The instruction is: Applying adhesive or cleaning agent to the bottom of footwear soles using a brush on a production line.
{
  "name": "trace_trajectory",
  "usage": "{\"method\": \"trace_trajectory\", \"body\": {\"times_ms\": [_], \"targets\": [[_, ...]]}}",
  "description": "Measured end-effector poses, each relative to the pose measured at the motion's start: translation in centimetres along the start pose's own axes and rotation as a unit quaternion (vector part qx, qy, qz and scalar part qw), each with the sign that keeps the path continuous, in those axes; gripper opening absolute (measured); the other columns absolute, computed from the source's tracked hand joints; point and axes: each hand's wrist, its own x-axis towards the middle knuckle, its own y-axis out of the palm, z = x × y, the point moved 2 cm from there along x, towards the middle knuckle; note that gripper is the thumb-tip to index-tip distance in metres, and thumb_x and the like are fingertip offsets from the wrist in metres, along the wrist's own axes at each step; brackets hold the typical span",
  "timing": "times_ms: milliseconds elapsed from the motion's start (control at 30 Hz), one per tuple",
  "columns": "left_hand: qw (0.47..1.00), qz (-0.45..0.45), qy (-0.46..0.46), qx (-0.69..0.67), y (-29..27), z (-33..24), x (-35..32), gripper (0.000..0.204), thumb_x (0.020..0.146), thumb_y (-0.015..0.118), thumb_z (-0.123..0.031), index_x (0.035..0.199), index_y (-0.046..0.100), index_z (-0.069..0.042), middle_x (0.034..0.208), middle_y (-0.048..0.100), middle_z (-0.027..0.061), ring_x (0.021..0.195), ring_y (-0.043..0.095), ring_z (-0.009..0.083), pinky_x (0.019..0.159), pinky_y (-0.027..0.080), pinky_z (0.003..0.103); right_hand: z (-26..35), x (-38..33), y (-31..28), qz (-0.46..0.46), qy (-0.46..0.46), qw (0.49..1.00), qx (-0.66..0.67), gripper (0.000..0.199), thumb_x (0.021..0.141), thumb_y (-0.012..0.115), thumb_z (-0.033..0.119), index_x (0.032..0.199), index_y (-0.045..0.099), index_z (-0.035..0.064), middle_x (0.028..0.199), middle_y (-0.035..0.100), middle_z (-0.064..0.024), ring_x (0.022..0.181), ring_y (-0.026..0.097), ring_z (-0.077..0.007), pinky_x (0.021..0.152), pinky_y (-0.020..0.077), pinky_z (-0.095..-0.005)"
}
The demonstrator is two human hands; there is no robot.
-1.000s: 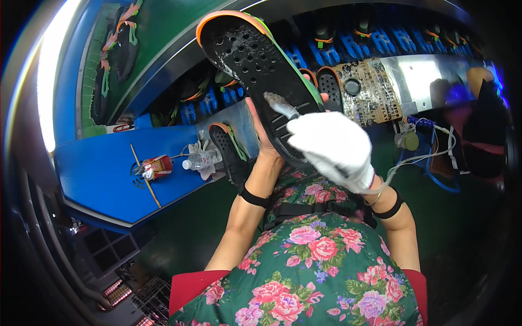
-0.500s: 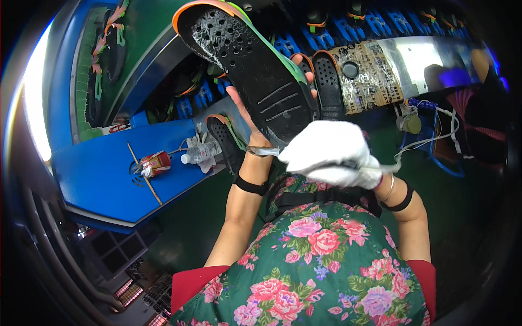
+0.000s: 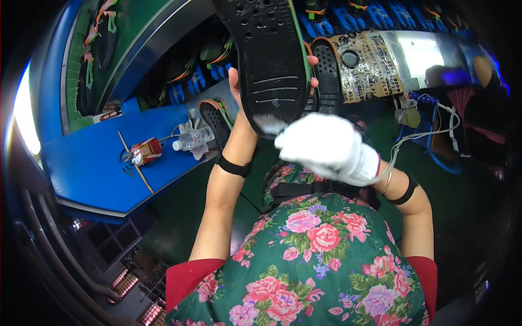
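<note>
My bare left hand [image 3: 237, 88] is wrapped round a large black shoe sole [image 3: 273, 68] with a green edge, fingers showing on both sides. Holes dot its upper part, three glossy ridges cross lower down, and its top end is cut off by the frame. In a white glove, my right hand [image 3: 329, 149] is closed on a brush [image 3: 267, 123], whose pale, blurred bristles lie against the sole's rounded lower end. The glove hides most of the brush handle. Behind my left hand, a second black sole [image 3: 327, 62] with an orange rim lies beside a taped cardboard piece.
Taped cardboard [image 3: 367, 81] carries a small dark dish [image 3: 349, 58]. Another sole [image 3: 215, 118] stands left of my forearm. The blue table [image 3: 98, 165] holds a plastic bottle [image 3: 193, 139], a red box [image 3: 147, 151] and a thin stick [image 3: 144, 179]. Cables [image 3: 429, 135] hang at the right.
The sole has turned more upright and shifted up in the frame. The brush has moved from beside the sole's lower end onto it. My left forearm has shifted slightly left.
</note>
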Motion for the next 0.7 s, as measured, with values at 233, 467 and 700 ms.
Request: {"method": "trace_trajectory", "body": {"times_ms": [233, 467, 700], "targets": [[0.997, 0.028, -0.077, -0.012, 0.8, -0.6, -0.2, 0.126, 0.075, 0.067, -0.084, 0.159, 0.029, 0.002, 0.149, 0.041, 0.0374, 0.126, 0.058, 0.0499, 0.102, 0.055, 0.055, 0.4, 1.0, -1.6, 0.011, 0.066, 0.993, 0.095, 0.024, 0.081, 0.079, 0.004, 0.105, 0.079, 0.0089, 0.106, 0.078, -0.0093, 0.095, 0.076, -0.0257, 0.083, 0.0602, -0.0366], [0.954, -0.205, -0.144, 0.167, -4.6, -3.3, -1.7, 0.1, 0.085, 0.064, -0.064, 0.161, 0.034, -0.006, 0.159, 0.035, 0.0355, 0.138, 0.05, 0.0498, 0.113, 0.044, 0.061, 1.0, -0.5, 1.2, 0.049, -0.035, 0.998, -0.006, 0.029, 0.078, 0.078, 0.003, 0.108, 0.077, 0.0064, 0.105, 0.078, -0.012, 0.095, 0.075, -0.0296, 0.081, 0.0607, -0.0391], [0.947, -0.233, -0.144, 0.167, -1.6, -3.9, -0.8, 0.069, 0.09, 0.066, -0.043, 0.142, 0.054, 0.0, 0.137, 0.057, 0.0248, 0.117, 0.062, 0.0401, 0.101, 0.054, 0.05, -0.3, 0.8, -1.2, 0.05, 0.075, 0.994, 0.061, 0.025, 0.081, 0.076, 0.002, 0.106, 0.079, 0.0081, 0.104, 0.078, -0.0109, 0.09, 0.075, -0.0257, 0.079, 0.0592, -0.036]]}}
